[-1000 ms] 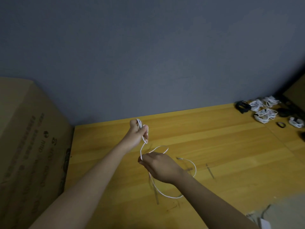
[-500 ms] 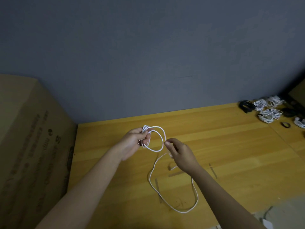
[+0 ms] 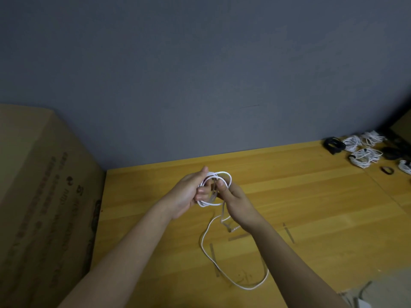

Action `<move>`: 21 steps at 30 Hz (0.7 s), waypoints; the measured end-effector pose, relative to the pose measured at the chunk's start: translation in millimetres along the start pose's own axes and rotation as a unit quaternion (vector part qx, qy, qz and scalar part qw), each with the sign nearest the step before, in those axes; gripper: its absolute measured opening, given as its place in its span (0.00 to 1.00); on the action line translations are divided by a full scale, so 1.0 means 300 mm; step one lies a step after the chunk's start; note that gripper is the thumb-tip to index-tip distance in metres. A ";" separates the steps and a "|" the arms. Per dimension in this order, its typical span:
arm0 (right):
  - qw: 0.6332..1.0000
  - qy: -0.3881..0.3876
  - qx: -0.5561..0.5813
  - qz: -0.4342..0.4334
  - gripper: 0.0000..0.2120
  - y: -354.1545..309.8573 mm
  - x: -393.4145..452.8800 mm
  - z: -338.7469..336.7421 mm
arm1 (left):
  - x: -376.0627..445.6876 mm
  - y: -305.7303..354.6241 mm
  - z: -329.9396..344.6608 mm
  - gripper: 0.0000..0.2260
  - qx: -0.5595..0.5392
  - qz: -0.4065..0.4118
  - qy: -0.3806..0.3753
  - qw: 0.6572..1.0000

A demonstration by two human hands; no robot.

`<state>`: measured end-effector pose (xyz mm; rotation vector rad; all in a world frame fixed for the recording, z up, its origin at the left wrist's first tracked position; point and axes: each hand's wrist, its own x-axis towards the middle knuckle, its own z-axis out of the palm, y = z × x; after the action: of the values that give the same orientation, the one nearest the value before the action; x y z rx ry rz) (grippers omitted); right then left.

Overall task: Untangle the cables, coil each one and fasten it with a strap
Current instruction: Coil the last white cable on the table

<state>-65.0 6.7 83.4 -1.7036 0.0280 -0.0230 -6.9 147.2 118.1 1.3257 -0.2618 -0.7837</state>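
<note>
Hands grip white cable (image 3: 214, 190): left (image 3: 189, 192) holds coil, right (image 3: 235, 203) pinches strand.

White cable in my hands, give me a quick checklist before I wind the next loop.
1. Coil held: ok, left hand grips the loops of the white cable.
2. Feeding hand on cable: ok, right hand pinches it at the coil.
3. Slack free of knots: ok, one open loop lies on the table.
4. Slack left to wind: ok.
5. Free end located: cannot tell.
6. Strap within reach: cannot tell.
</note>
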 end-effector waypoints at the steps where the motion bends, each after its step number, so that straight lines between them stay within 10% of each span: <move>1: 1.000 0.010 -0.003 -0.006 0.16 -0.007 0.002 0.003 | -0.003 0.008 -0.002 0.18 0.041 -0.006 -0.003 0.999; 8: 0.997 0.003 0.039 0.061 0.28 -0.005 -0.004 0.025 | -0.026 -0.003 0.004 0.15 0.127 0.034 -0.020 0.991; 14: 0.994 -0.038 0.079 0.061 0.14 0.028 -0.041 0.005 | 0.011 0.010 -0.039 0.16 0.025 0.071 0.166 0.983; 21: 0.963 0.238 -0.085 -0.091 0.10 0.016 0.044 -0.049 | -0.017 -0.007 -0.058 0.17 0.004 -0.002 0.072 0.997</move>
<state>-52.5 -8.9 80.5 -1.8329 0.2388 -0.5824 -1.0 163.8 112.8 1.3845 -0.1483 -0.6867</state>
